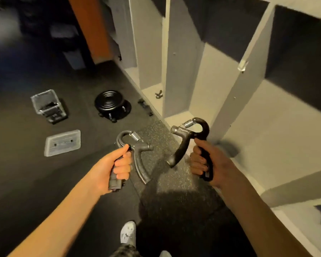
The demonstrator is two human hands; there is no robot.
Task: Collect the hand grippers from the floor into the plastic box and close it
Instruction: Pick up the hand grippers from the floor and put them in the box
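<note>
The left hand (119, 164) is curled round one handle of a grey hand gripper (137, 154), and the right hand (202, 160) is curled round one handle of a black hand gripper (183, 143); both are held up above the floor (82, 80). The clear plastic box (42, 94) stands open on the floor, ahead and to the left, well apart from both hands; its lid (62, 142) lies flat nearer; best to step over, bend low and set each one inside gently.

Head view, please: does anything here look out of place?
Yes. The clear lid lies apart from the open plastic box, and a small dark item sits stray in a cubby; too blurred to name.
</note>
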